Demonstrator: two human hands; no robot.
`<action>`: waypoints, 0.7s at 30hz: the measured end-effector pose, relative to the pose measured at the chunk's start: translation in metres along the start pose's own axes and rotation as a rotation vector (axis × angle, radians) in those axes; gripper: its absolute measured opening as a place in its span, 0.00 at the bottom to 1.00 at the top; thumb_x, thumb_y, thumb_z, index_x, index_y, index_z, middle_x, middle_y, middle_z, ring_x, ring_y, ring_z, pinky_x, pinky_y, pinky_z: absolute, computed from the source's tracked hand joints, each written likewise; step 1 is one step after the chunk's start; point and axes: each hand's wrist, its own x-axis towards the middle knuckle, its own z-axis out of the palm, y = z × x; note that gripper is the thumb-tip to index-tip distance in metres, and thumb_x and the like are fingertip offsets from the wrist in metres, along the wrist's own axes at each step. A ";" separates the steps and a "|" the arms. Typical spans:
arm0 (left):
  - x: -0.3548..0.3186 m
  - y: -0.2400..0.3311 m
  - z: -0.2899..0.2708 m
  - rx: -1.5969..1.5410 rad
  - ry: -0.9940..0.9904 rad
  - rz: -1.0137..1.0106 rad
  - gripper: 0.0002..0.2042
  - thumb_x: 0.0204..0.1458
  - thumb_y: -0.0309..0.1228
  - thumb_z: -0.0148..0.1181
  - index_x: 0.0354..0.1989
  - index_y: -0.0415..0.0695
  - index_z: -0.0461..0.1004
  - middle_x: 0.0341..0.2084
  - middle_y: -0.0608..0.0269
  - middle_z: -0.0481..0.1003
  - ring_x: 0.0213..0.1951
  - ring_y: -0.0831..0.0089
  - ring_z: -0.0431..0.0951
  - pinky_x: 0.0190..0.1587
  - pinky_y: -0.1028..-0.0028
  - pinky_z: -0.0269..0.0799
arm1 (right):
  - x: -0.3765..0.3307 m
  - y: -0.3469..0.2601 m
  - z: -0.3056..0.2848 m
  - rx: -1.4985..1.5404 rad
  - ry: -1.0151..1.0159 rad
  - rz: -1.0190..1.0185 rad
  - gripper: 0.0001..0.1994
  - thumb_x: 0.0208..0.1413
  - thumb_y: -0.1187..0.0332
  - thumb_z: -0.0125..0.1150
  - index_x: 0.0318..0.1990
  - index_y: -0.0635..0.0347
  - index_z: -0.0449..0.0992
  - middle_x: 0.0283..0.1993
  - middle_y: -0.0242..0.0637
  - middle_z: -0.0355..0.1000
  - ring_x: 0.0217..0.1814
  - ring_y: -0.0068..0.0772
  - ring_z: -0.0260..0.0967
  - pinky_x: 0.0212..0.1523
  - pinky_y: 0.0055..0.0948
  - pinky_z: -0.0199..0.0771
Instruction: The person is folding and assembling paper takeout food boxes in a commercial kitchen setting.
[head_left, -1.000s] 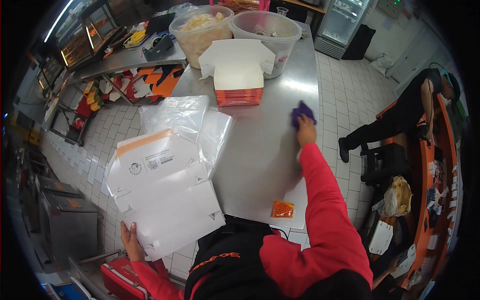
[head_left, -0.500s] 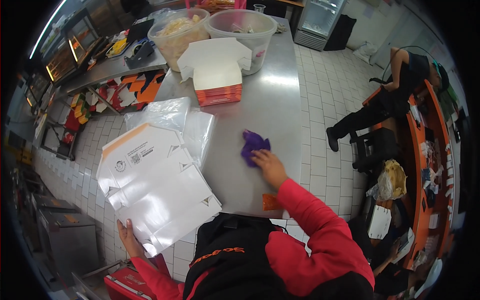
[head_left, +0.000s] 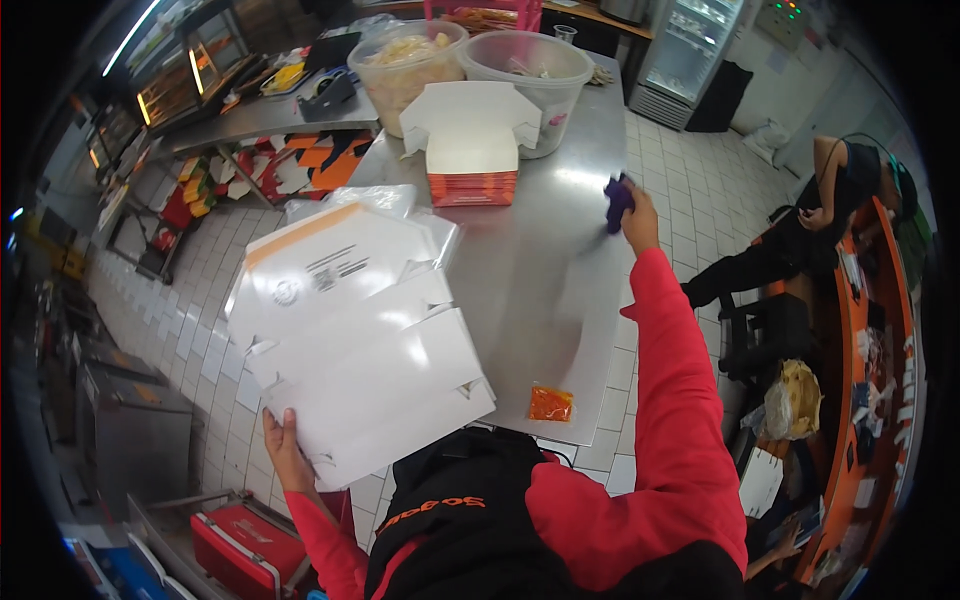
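Observation:
My left hand (head_left: 287,452) grips the lower left edge of a stack of flat white cardboard box blanks (head_left: 370,365); the thumb lies on top and the other fingers are partly hidden beneath. The stack is tilted over the left side of the steel table (head_left: 535,270). Clear plastic bags (head_left: 395,200) lie partly covered under its far end. At the table's right edge, my right hand (head_left: 640,222) is closed on a bunched purple cloth (head_left: 616,203). An orange-filled sachet (head_left: 551,403) lies near the table's front edge.
Folded red and white cartons (head_left: 474,160) stand in a stack farther back. Behind them are a tub of pale food pieces (head_left: 408,75) and another clear tub (head_left: 545,105). A person in dark clothes (head_left: 790,240) stands at right. A red cooler box (head_left: 245,545) sits at lower left.
My right hand has swept the purple cloth away from me and right, to the table's edge. The sachet shows fully now. My left hand still holds the blanks, and the whole view has shifted.

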 end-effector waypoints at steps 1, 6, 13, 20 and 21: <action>0.000 0.002 0.007 -0.013 -0.004 -0.019 0.20 0.61 0.29 0.54 0.59 0.35 0.62 0.51 0.55 0.73 0.50 0.71 0.74 0.55 0.74 0.66 | 0.002 -0.015 0.002 -0.047 0.072 0.023 0.28 0.54 0.68 0.60 0.64 0.55 0.63 0.62 0.53 0.64 0.64 0.53 0.62 0.61 0.38 0.65; 0.006 0.005 0.042 -0.051 -0.035 0.074 0.19 0.61 0.29 0.54 0.58 0.35 0.63 0.51 0.57 0.72 0.52 0.72 0.72 0.57 0.75 0.64 | -0.045 -0.162 -0.035 0.598 -0.770 0.207 0.45 0.55 0.44 0.60 0.72 0.59 0.46 0.67 0.52 0.58 0.67 0.41 0.60 0.64 0.35 0.60; 0.021 0.011 0.133 -0.023 -0.317 0.187 0.19 0.64 0.29 0.51 0.61 0.37 0.61 0.53 0.59 0.71 0.55 0.74 0.68 0.59 0.75 0.60 | -0.119 -0.209 -0.077 1.072 -0.509 0.254 0.28 0.58 0.68 0.62 0.64 0.64 0.60 0.57 0.39 0.69 0.59 0.28 0.66 0.57 0.27 0.67; 0.042 -0.037 0.172 0.081 -0.574 0.219 0.26 0.62 0.29 0.53 0.67 0.39 0.51 0.60 0.56 0.62 0.62 0.68 0.61 0.65 0.70 0.53 | -0.134 -0.159 -0.091 1.067 -0.281 0.282 0.22 0.57 0.72 0.62 0.58 0.64 0.66 0.53 0.36 0.72 0.55 0.26 0.67 0.58 0.26 0.64; 0.042 -0.042 0.178 0.090 -0.610 0.211 0.29 0.62 0.29 0.53 0.68 0.39 0.48 0.61 0.54 0.60 0.64 0.66 0.59 0.66 0.69 0.51 | -0.138 -0.150 -0.085 1.066 -0.295 0.315 0.22 0.57 0.72 0.63 0.58 0.64 0.66 0.54 0.36 0.71 0.55 0.27 0.66 0.59 0.27 0.63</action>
